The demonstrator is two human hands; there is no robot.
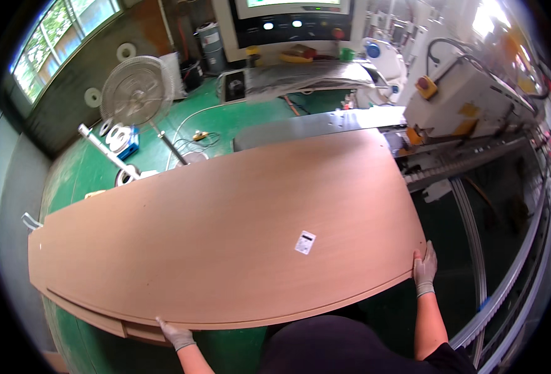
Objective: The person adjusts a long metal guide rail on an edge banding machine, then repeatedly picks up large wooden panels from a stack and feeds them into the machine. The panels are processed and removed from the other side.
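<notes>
Wood-laminate board (225, 230), wide and stiff, probably heavy, lies flat beside the edge machine (468, 100); gloved left hand (174, 335) and right hand (425, 268) clasp its near edge, best held wide apart

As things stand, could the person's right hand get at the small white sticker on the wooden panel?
Probably yes: the right hand grips the panel corner, and bare panel surface lies between it and the sticker, though it would have to let go.

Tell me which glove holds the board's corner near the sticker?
The right hand, at the wood board's right corner by the white sticker; the left hand holds the near edge.
</notes>
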